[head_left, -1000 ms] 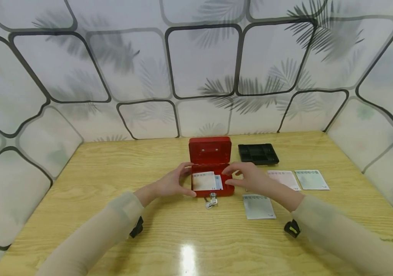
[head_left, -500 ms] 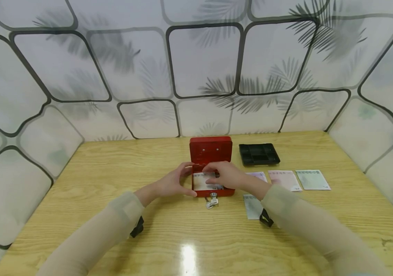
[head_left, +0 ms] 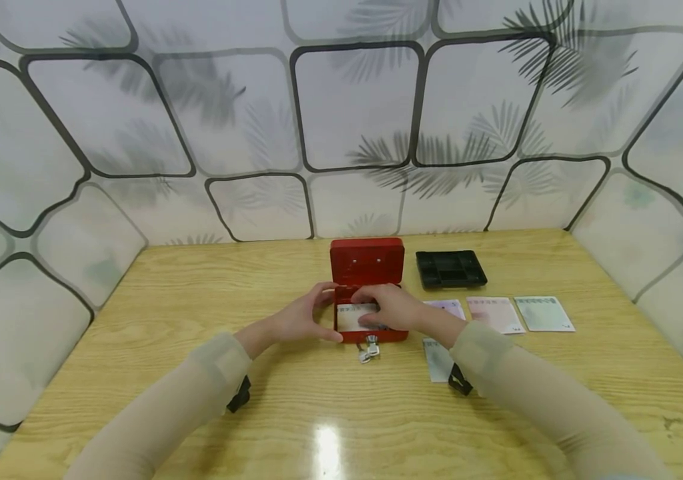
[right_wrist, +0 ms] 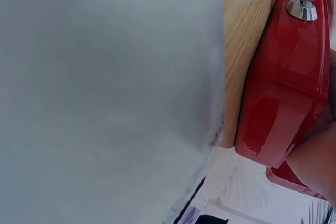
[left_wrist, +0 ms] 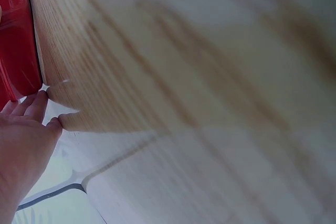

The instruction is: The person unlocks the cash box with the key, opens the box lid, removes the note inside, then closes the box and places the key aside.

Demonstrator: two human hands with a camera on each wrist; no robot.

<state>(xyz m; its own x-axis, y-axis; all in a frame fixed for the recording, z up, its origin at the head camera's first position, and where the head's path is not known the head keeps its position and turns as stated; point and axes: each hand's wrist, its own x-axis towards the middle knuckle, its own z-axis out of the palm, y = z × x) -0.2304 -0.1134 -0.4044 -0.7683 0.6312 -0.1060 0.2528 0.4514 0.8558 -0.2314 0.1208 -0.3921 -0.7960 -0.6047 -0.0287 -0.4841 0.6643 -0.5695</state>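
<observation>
A red metal cash box (head_left: 389, 337) stands with its lid (head_left: 367, 262) raised. A pale banknote (head_left: 347, 320) lies inside. My left hand (head_left: 299, 318) grips the box's left end, thumb at the front corner and fingers toward the back; in the left wrist view its fingertips touch the red end wall (left_wrist: 20, 56). Reaching into the right half of the box is my right hand (head_left: 398, 308), its curved index finger and thumb over the banknote. The box wall hides those fingertips in the right wrist view, so any hold is unclear. Keys (head_left: 367, 357) hang at the front lock (right_wrist: 303, 9).
Behind the box to the right lies a black compartment tray (head_left: 452, 269). Right of the box are a purple note (head_left: 451, 307), a pink note (head_left: 495, 315), a green note (head_left: 545, 313) and a greyish note (head_left: 436, 360), partly under the right forearm. A patterned curtain (head_left: 353, 107) borders the table.
My right hand has moved left from the box's right rim to inside it, over the notes. The pale banknote has shifted slightly toward the front. My left hand has stayed put.
</observation>
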